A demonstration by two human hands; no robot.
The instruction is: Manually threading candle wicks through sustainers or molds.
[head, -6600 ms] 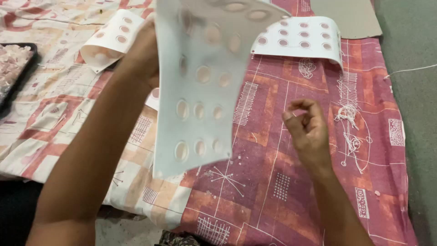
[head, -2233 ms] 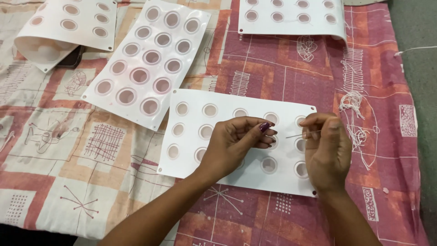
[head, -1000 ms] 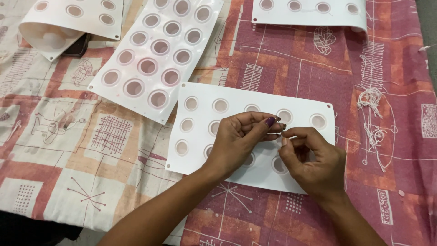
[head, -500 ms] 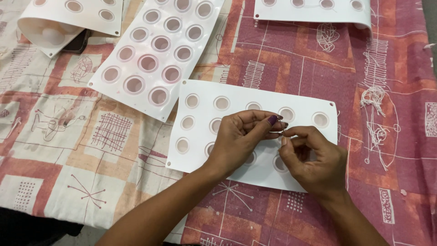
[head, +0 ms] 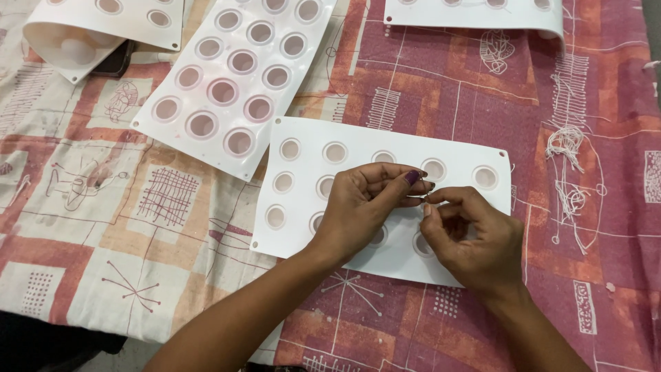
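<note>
Two hands meet over the nearest white mould sheet (head: 323,207), which lies flat on the patterned cloth (head: 138,227) with its round cups facing up. The left hand (head: 361,207) has thumb and forefinger pinched together just above the sheet's middle, and the right hand (head: 475,238) pinches toward the same spot, fingertips almost touching the left's. Something very thin sits between them; it is too small to say what it is.

Compared with half a second ago, little has changed: both hands sit in the same place over the sheet, still pinched. A couple of seconds back the right hand was held higher and more to the right, so it has drawn in closer to the left.

A second mould sheet (head: 241,76) lies tilted up and to the left, well apart. A loose tangle of white thread (head: 571,172) rests on the cloth to the right.
</note>
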